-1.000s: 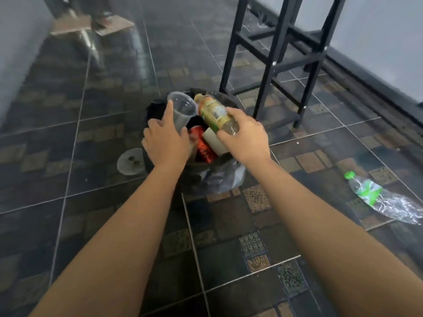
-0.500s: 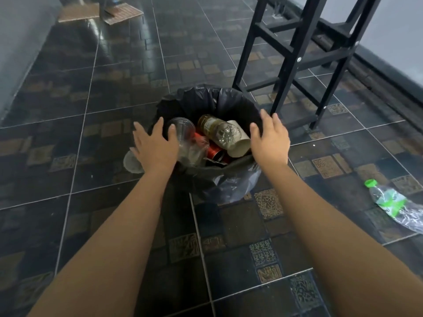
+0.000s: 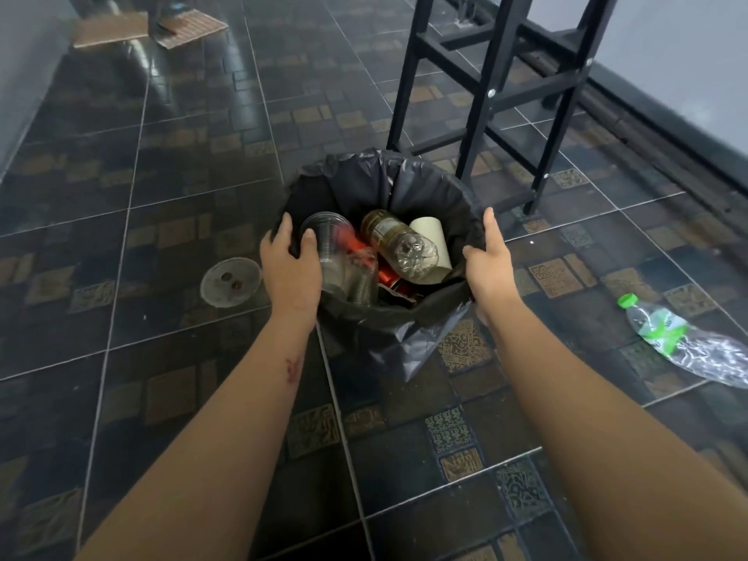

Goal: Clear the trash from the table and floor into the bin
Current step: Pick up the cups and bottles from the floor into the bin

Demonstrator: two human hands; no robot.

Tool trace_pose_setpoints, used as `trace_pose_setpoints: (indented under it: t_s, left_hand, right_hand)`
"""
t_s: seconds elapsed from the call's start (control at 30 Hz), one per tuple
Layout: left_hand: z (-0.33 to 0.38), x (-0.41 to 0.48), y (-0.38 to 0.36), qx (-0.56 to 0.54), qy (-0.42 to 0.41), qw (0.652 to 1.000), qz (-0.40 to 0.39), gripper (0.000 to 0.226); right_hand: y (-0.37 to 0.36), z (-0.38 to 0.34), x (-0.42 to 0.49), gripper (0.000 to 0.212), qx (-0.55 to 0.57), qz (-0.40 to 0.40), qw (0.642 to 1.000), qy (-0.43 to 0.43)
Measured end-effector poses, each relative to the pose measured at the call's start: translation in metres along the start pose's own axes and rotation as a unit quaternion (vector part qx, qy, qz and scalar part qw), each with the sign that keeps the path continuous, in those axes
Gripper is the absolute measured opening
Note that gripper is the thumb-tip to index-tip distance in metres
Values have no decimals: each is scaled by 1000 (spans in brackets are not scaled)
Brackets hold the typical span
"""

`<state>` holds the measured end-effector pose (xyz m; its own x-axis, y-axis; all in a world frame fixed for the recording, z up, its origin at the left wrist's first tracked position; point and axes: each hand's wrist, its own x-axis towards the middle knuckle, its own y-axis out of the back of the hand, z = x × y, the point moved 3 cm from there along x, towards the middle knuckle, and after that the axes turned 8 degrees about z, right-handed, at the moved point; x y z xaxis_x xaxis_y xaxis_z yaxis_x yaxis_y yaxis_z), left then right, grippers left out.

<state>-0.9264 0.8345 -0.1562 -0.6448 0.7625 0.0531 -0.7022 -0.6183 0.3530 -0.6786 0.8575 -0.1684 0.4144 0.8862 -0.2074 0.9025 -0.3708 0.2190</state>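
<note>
A clear plastic lid (image 3: pixel 230 282) is lying flat on the floor (image 3: pixel 121 176) just left of the bin (image 3: pixel 384 184), beside the left wrist. The left hand (image 3: pixel 289 265) is gripping the bin's left rim, fingers (image 3: pixel 284 226) curling over the black liner outside, thumb tucking inside next to a clear cup (image 3: pixel 328 247). The bin is sitting between the 2 hands, holding that cup, a brown bottle (image 3: pixel 398 247) and a pale paper cup (image 3: pixel 431 236). The right hand (image 3: pixel 491 263) is holding the right rim, thumb hooking inside, fingers (image 3: pixel 489 220) lying straighter along the outside. Neither hand is carrying trash.

Far right, a crushed bottle (image 3: pixel 688 344) with a green cap is lying on the floor, well apart from the right hand, its long axis running from the cap, nearest the bin, away to the lower right. By my reading, the lid is sitting nearer, on the left hand's side, the bottle on the right's; either hand would be needing to release the rim first.

The floor is showing glossy dark tile. A black metal frame (image 3: pixel 498 95) is standing behind the bin, pale walls (image 3: pixel 688 42) are closing both sides, and cardboard sheets (image 3: pixel 111 32) are lying far back left.
</note>
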Motion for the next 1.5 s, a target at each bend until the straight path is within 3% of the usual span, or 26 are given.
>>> trace_pose_setpoints:
  t_s: [0.53, 0.77, 0.93, 1.0, 1.07, 1.17, 1.27, 1.33, 1.4, 1.5]
  left_hand:
    - [61, -113, -163, -23, -46, 981, -186, 52]
    - [67, -96, -208, -9, -63, 975, -213, 57]
    - [72, -93, -215, 60, -107, 976, -182, 52]
    - [80, -99, -213, 181, -223, 949, -132, 55]
    - [92, -114, -218, 269, -345, 891, -122, 61]
    - [106, -153, -230, 307, -463, 809, -191, 64]
    - [110, -194, -243, 312, -513, 763, -239, 64]
    - [112, -213, -252, 316, -525, 748, -255, 67]
    - [113, -227, -261, 322, -530, 738, -266, 69]
    - [108, -236, -271, 352, -522, 720, -293, 71]
  right_hand:
    - [200, 22, 26, 62, 38, 226, 973, -3]
    - [207, 28, 63, 61, 23, 234, 972, -7]
    - [207, 24, 86, 59, 7, 212, 977, -18]
    - [209, 22, 92, 57, -16, 192, 981, -6]
    - [212, 21, 96, 55, -33, 172, 985, 2]
    - [217, 33, 91, 51, 9, 179, 984, 19]
    - [232, 66, 81, 50, 30, 209, 977, 2]
    - [246, 93, 79, 52, -39, 214, 976, -26]
    - [263, 120, 79, 59, -176, 213, 961, -32]
    - [287, 153, 81, 72, -377, 190, 906, -25]
